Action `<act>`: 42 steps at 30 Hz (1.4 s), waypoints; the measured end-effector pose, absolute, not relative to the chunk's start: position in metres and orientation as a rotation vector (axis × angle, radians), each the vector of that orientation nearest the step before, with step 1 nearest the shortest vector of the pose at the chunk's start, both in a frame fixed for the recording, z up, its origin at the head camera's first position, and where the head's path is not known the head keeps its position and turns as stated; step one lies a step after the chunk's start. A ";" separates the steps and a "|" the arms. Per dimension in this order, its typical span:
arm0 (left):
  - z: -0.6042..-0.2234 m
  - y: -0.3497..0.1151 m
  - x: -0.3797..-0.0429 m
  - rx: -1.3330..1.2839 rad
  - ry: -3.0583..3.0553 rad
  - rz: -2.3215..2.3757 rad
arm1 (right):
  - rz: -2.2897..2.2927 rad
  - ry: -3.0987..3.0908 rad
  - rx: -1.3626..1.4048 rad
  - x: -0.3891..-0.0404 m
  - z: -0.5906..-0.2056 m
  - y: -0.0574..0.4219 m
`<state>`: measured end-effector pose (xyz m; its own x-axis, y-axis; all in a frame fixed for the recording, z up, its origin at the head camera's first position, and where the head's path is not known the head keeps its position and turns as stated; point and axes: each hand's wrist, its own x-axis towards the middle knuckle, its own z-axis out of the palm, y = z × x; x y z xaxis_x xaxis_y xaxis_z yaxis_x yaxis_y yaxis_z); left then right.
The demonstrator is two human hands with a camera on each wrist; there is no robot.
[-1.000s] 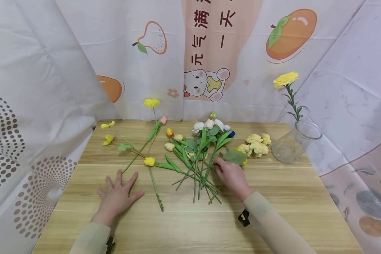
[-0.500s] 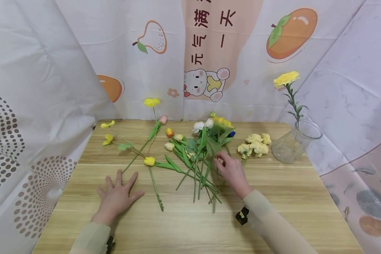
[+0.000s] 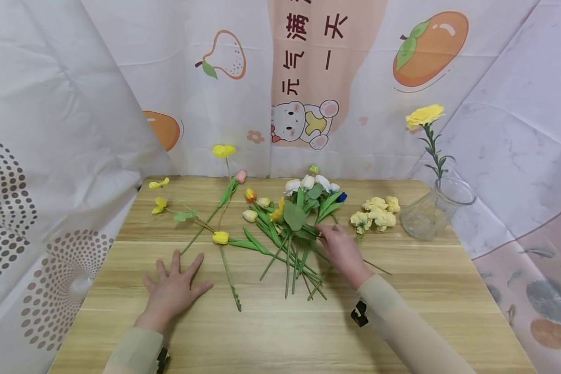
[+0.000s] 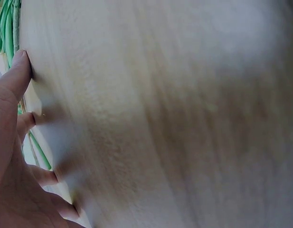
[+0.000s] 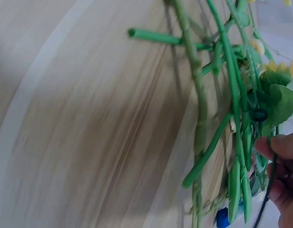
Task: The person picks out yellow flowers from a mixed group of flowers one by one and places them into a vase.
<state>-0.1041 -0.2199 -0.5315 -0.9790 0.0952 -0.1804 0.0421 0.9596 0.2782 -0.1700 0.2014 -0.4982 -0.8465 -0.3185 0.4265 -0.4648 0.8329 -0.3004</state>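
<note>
Swung round since half a second ago, the yellow sunflower (image 3: 277,212) now points left over the flower pile (image 3: 315,191), left of the glass jar (image 3: 418,221). Its stem is pinched in the right hand (image 3: 341,252), also left of the jar. Far left of the jar, the left hand (image 3: 168,293) rests on the table with its fingers spread, holding nothing, just as before. Pale yellow blooms (image 3: 381,216) lie just left of the jar, and one yellow flower (image 3: 425,116) stands in it. Under the jar, the table (image 3: 280,332) looks like striped wood. Behind the jar hangs a white cloth (image 3: 177,57) with fruit and a bear on its side. Dark red Chinese writing (image 3: 297,27) is turned sideways on it: 元, 气, 满, 一, 天.
</note>
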 end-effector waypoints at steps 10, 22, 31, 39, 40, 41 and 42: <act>-0.532 -0.220 -0.105 0.112 2.924 0.413 | 0.207 -2.606 0.679 -0.172 -0.504 0.215; -0.530 -0.220 -0.103 0.109 2.923 0.407 | 0.178 -2.473 0.745 -0.173 -0.482 0.213; -0.528 -0.219 -0.104 0.107 2.922 0.415 | 0.166 -2.240 0.784 -0.184 -0.445 0.227; -0.528 -0.219 -0.103 0.102 2.919 0.404 | 0.140 -2.190 0.663 -0.191 -0.409 0.259; -0.528 -0.219 -0.103 0.100 2.918 0.406 | 0.140 -2.195 0.645 -0.192 -0.407 0.265; -0.528 -0.219 -0.104 0.099 2.916 0.404 | 0.136 -2.206 0.628 -0.193 -0.404 0.270; -0.528 -0.219 -0.104 0.098 2.916 0.406 | 0.138 -2.216 0.608 -0.193 -0.402 0.276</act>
